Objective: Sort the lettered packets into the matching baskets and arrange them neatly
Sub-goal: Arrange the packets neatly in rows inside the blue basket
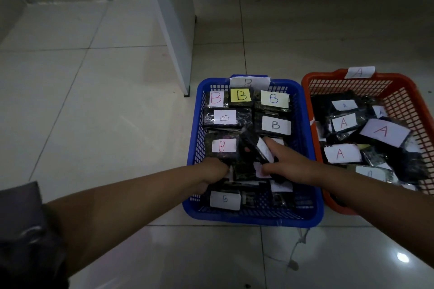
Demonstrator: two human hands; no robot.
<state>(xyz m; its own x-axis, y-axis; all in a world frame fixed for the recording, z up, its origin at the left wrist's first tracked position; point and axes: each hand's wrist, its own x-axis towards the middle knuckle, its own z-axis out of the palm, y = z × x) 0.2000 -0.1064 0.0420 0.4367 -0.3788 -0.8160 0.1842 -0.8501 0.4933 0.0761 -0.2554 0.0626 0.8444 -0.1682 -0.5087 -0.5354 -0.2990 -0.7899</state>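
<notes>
Glossy pale floor tiles point(105, 91), dim room, white furniture leg point(173, 30) beyond. Both hands reach into the blue basket point(310, 148): left hand point(211, 171) curled on dark packets point(244, 171), right hand point(291, 164) pinching one. Orange basket point(411, 91) just right.

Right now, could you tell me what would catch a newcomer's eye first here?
Two plastic mesh baskets side by side on the tiled floor: a blue basket of dark packets labelled B, and to its right an orange basket of packets labelled A. Both hands, left hand and right hand, reach into the blue one.
</notes>
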